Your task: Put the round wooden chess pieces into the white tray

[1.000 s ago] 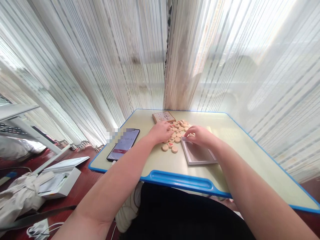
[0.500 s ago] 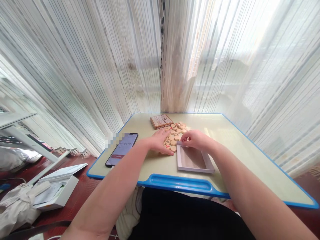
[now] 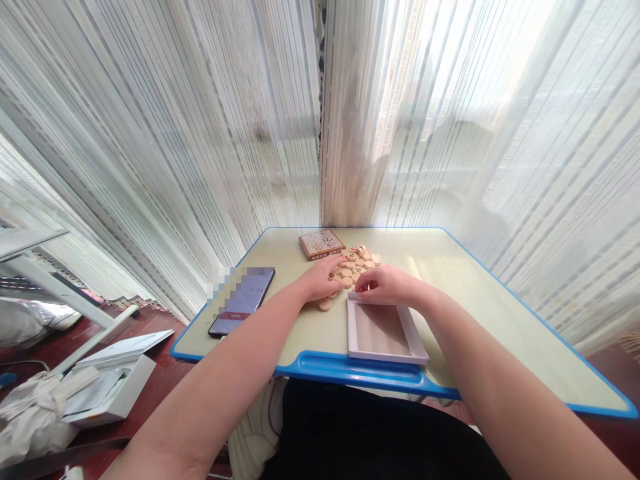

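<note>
My left hand (image 3: 324,277) lies over the left side of a pile of round wooden Chinese chess pieces (image 3: 359,270), palm down with fingers spread. One piece (image 3: 325,305) sits just below that hand, apart from the pile. My right hand (image 3: 381,285) has its fingers curled at the far rim of a shallow open cardboard box (image 3: 354,333), pinching its edge. The part of the box inside that shows is bare. Behind the pieces stands the printed box lid (image 3: 323,245).
A phone (image 3: 243,300) showing a timer lies at the table's left. The pale table (image 3: 490,320) has a blue rim with a moulded tray groove (image 3: 357,367) at the front. White curtains (image 3: 225,113) hang behind. An open white box (image 3: 113,390) is on the floor at left.
The open box has slid toward me, near the front edge, with my right hand at its rim. My left hand has shifted slightly up and right, and a piece now shows below it.
</note>
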Demonstrator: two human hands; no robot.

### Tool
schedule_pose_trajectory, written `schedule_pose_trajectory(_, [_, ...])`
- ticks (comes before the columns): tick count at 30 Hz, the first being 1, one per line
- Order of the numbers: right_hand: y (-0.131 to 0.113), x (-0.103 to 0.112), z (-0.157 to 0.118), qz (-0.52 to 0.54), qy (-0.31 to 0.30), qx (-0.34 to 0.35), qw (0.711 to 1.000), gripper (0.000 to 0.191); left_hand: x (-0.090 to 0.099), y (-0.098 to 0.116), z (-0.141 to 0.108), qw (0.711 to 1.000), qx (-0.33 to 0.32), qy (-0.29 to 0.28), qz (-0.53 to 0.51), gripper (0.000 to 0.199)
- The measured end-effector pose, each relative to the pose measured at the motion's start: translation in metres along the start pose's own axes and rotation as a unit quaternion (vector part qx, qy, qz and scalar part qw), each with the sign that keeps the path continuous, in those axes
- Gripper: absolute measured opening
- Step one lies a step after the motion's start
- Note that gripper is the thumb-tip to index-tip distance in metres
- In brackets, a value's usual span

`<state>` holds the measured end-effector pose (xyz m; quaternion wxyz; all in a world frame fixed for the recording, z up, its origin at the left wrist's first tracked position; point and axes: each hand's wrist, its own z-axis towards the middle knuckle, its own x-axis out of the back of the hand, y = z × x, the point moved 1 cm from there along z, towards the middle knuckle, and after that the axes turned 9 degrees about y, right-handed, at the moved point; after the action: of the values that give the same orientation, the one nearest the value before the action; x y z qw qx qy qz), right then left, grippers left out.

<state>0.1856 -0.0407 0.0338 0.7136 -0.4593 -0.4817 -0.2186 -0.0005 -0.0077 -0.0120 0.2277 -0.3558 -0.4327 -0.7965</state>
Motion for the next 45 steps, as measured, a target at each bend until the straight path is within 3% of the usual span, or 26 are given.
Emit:
schedule_pose_trajectory(4, [0.004, -0.002, 0.004, 0.015, 0.041, -0.008, 0.999, 0.019, -0.004, 0.0, 0.007, 0.993, 0.065, 0.071, -0.073, 0.046])
schedule_pose_trajectory(6, [0.01, -0.003, 0.008, 0.005, 0.092, -0.018, 0.996, 0.021, -0.001, 0.0, 0.009, 0.99, 0.083, 0.101, -0.044, 0.044])
schedule_pose_trajectory(8, [0.017, -0.005, 0.01, -0.02, 0.14, -0.023, 0.99, 0.023, 0.008, 0.0, 0.007, 0.992, 0.087, 0.091, 0.031, 0.047])
schedule_pose_trajectory(11, [0.027, -0.005, 0.013, -0.072, 0.162, -0.039, 0.983, 0.025, 0.025, -0.006, -0.004, 0.984, 0.118, -0.024, 0.13, 0.073])
schedule_pose_trajectory(13, [0.031, -0.005, 0.013, -0.096, 0.16, -0.07, 0.98, 0.025, 0.034, -0.009, -0.013, 0.976, 0.091, -0.147, 0.134, 0.098])
schedule_pose_trajectory(14, [0.033, -0.005, 0.013, -0.103, 0.158, -0.085, 0.978, 0.025, 0.037, -0.01, -0.016, 0.972, 0.081, -0.178, 0.133, 0.105])
schedule_pose_trajectory(19, [0.039, -0.013, 0.015, -0.112, 0.171, -0.081, 0.975, 0.041, 0.026, -0.003, -0.017, 0.953, 0.14, -0.219, 0.155, 0.107])
schedule_pose_trajectory(23, [0.047, -0.023, 0.021, -0.093, 0.14, -0.048, 0.985, 0.054, 0.008, 0.004, -0.008, 0.965, 0.143, -0.17, 0.138, 0.096])
schedule_pose_trajectory(26, [0.052, -0.024, 0.023, -0.064, 0.106, -0.068, 0.99, 0.058, 0.002, 0.002, -0.002, 0.973, 0.122, -0.149, 0.126, 0.089])
schedule_pose_trajectory(33, [0.055, -0.019, 0.023, -0.029, 0.112, -0.084, 0.99, 0.072, -0.012, 0.003, 0.017, 0.981, 0.109, -0.086, 0.132, 0.07])
schedule_pose_trajectory(38, [0.06, -0.017, 0.023, -0.013, 0.105, -0.083, 0.991, 0.054, -0.018, 0.003, 0.037, 0.99, 0.081, -0.068, 0.089, 0.065])
schedule_pose_trajectory(41, [0.063, -0.013, 0.023, -0.011, 0.12, -0.097, 0.988, 0.045, -0.022, -0.001, 0.048, 0.993, 0.102, -0.049, 0.023, 0.06])
schedule_pose_trajectory(45, [0.069, -0.006, 0.022, -0.05, 0.145, -0.115, 0.981, 0.034, -0.031, -0.008, 0.054, 0.988, 0.144, 0.061, 0.001, 0.051])
